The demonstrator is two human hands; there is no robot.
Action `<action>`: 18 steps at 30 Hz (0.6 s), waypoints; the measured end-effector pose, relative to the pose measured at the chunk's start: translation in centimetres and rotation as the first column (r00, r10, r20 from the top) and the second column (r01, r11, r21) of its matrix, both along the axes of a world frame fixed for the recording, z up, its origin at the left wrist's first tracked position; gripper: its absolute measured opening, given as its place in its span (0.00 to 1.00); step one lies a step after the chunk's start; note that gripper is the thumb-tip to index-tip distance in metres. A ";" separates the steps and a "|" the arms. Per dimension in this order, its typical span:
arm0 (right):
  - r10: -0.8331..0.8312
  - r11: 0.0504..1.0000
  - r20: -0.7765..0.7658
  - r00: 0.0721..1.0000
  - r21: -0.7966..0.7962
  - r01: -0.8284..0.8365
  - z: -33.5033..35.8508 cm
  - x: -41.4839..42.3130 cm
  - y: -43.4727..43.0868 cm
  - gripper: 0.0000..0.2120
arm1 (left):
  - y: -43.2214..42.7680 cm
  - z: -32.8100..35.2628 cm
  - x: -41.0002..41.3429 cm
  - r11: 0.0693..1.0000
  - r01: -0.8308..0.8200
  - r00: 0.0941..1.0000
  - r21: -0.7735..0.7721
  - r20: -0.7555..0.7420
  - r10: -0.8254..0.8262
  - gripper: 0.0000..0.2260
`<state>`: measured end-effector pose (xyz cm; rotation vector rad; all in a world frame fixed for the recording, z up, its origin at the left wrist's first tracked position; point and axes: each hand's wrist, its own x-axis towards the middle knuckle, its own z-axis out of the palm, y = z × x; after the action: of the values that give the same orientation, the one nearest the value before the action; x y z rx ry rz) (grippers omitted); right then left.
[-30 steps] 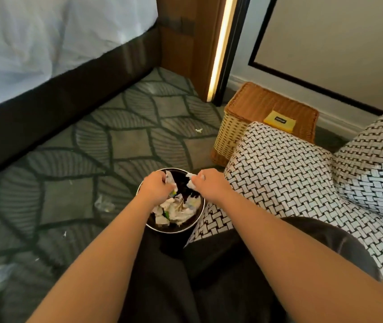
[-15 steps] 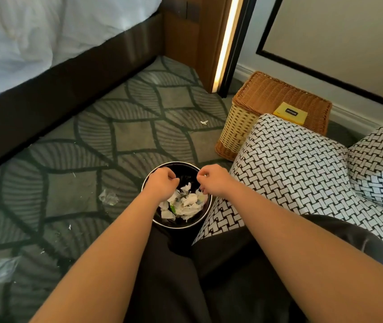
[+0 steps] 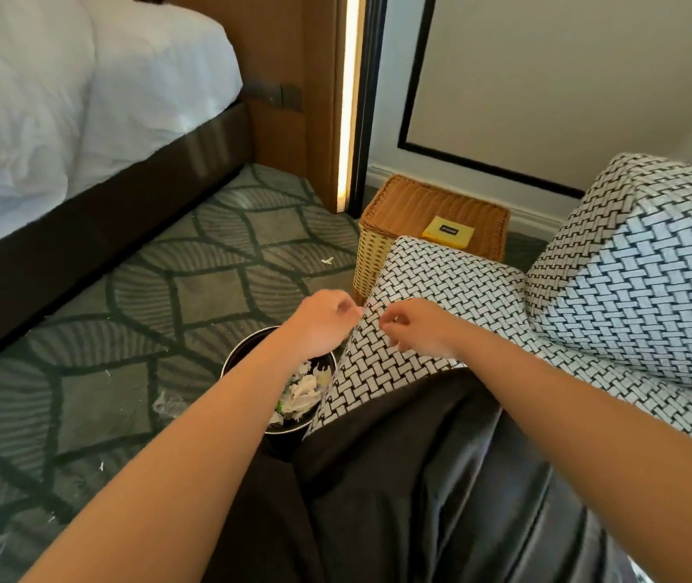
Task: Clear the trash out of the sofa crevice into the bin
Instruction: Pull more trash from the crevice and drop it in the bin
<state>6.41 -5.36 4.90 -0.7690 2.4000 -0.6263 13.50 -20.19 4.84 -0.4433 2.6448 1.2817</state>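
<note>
Head: left hand (image 3: 319,326), right hand (image 3: 418,332) fingers (image 3: 392,326) curled, near bin (image 3: 240,351).

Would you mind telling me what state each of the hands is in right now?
Left hand: closed, nothing visible in it.
Right hand: curled; whether it holds anything cannot be told.

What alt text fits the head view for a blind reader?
The left hand and right hand, fingers curled, hover near a black bin of crumpled paper beside a patterned sofa. A wicker basket stands beyond.
</note>
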 end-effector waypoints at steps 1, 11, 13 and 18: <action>-0.032 0.999 0.007 0.999 -0.020 0.032 0.3 0.0 1.1 0.10 | 0.9 0.6 -0.1 0.999 0.042 0.999 0.002 0.016 -0.042 0.11; -0.511 0.819 0.088 0.855 -0.253 0.516 0.9 2.5 19.3 0.13 | 17.4 3.7 -1.2 0.919 0.394 0.915 -0.036 -0.080 -0.395 0.14; -0.579 0.777 0.112 0.808 -0.222 0.588 -0.3 3.5 22.5 0.12 | 20.5 3.6 -1.2 0.891 0.452 0.887 -0.041 -0.081 -0.454 0.14; -0.777 0.628 -0.040 0.628 -0.101 0.772 -5.9 6.1 31.1 0.11 | 27.4 2.6 -1.4 0.818 0.576 0.816 -0.008 -0.057 -0.575 0.15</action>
<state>12.47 25.71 -1.01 0.3144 2.7452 -1.0267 12.06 7.21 7.40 0.3907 2.5067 1.1053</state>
